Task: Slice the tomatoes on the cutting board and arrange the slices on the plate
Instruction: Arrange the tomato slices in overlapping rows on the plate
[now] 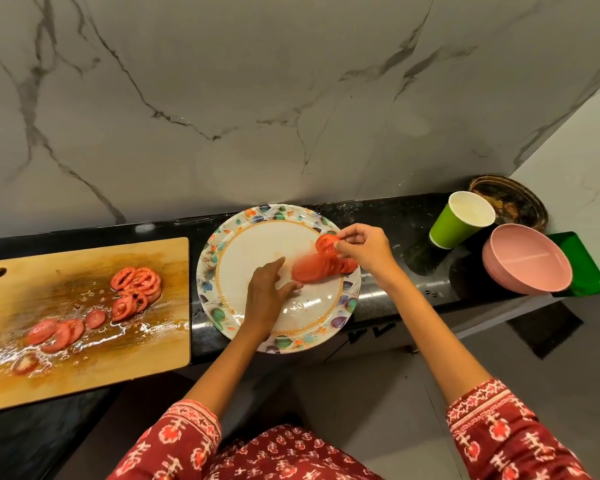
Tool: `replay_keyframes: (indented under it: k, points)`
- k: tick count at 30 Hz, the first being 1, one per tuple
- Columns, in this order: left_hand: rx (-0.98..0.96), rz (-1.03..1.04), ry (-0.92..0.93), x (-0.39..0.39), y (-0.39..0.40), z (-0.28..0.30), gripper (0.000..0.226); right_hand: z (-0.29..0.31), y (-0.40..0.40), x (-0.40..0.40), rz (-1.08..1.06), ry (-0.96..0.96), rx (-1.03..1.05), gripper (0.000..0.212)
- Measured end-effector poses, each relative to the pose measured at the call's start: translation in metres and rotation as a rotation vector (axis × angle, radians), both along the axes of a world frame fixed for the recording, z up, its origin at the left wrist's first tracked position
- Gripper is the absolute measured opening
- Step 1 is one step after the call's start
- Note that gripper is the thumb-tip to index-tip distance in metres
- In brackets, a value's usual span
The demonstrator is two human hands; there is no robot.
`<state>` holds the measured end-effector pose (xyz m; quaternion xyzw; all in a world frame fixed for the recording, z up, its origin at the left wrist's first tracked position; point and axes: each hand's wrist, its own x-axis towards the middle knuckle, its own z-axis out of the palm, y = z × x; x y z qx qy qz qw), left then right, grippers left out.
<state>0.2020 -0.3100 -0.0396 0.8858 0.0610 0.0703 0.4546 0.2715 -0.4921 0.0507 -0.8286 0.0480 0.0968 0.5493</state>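
Note:
A patterned plate (229, 306) lies on the black counter in the middle. A row of tomato slices (312, 268) leans together on its right half. My right hand (364, 247) pinches one tomato slice (326, 244) upright at the far end of that row. My left hand (267, 292) lies on the plate with straight fingers touching the near end of the row. To the left, a wet wooden cutting board (84, 358) holds several more tomato slices (136, 289) in two loose groups.
A green paper cup (454, 226) stands right of the plate. Stacked pink bowls (527, 261) sit on a green tray (582, 268), and a dark round dish (513, 199) lies behind. A marble wall backs the narrow counter.

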Motion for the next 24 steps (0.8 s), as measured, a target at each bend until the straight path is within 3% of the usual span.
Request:
replay_keyframes:
  k: [7,12,15,24]
  points:
    - [-0.026,0.004,-0.017,-0.005,0.027,0.005,0.056,-0.012,0.044,-0.013,0.158,0.071,-0.212,0.008]
    - [-0.020,-0.054,-0.001,-0.002,0.018,0.009,0.054,-0.023,0.050,-0.024,0.123,-0.281,-0.535,0.008]
    - [-0.007,-0.102,-0.011,0.000,0.007,0.010,0.053,-0.021,0.037,-0.021,0.028,-0.396,-0.453,0.013]
    - [-0.007,-0.050,-0.032,-0.004,-0.018,0.008,0.053,-0.032,0.000,-0.016,0.123,-0.290,-0.327,0.009]
